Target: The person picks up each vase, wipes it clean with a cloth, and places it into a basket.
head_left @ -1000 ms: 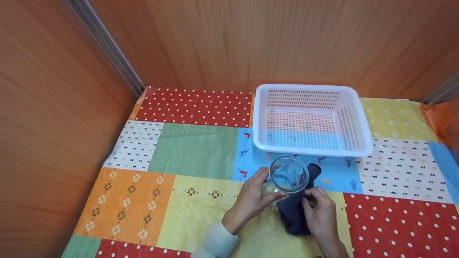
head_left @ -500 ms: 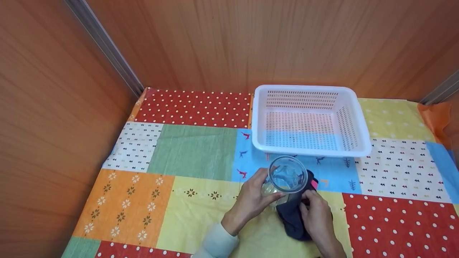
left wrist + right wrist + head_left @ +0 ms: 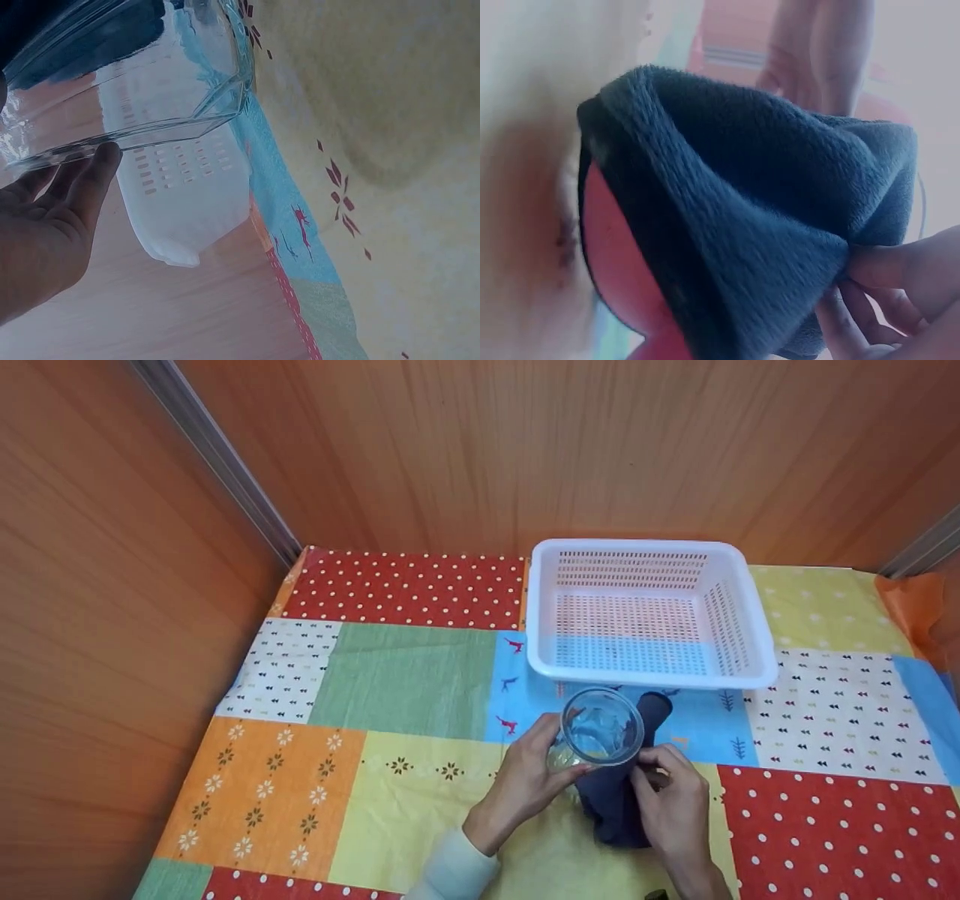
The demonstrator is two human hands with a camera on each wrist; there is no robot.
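A clear glass jar (image 3: 602,727), its round open rim turned toward the head camera, is gripped by my left hand (image 3: 525,780), thumb on the near side. In the left wrist view the fingers press along the side of the glass jar (image 3: 135,135). My right hand (image 3: 675,795) pinches a dark cloth (image 3: 615,802) against the jar's right side. Seen from the right wrist, the cloth (image 3: 757,202) is dark and fuzzy with a black edge band and a pink patch (image 3: 622,255). It covers much of the jar there.
Behind the hands a white perforated plastic basket (image 3: 652,679) stands on a patchwork tablecloth (image 3: 420,675). Wood-look panels (image 3: 450,450) rise at the back and left. Orange fabric (image 3: 911,604) bunches at the right edge.
The right hand and cloth shift down, then back up along the jar's side, the pink patch showing briefly. The left hand keeps its grip on the jar, nearly still.
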